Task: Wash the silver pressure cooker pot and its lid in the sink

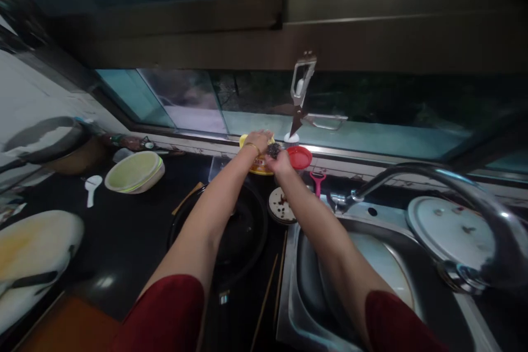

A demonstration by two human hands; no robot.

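Your right hand (280, 161) has its grip closed on the dark scrubber (274, 149), over the yellow container (261, 168) near the window; your left hand's (259, 141) grip I cannot tell. Pinch firmly, wrist clear of the red dish (300, 158).

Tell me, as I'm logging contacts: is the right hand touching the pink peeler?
Apart: the head view shows a clear gap between the right hand and the peeler, which lies nearer the tap.
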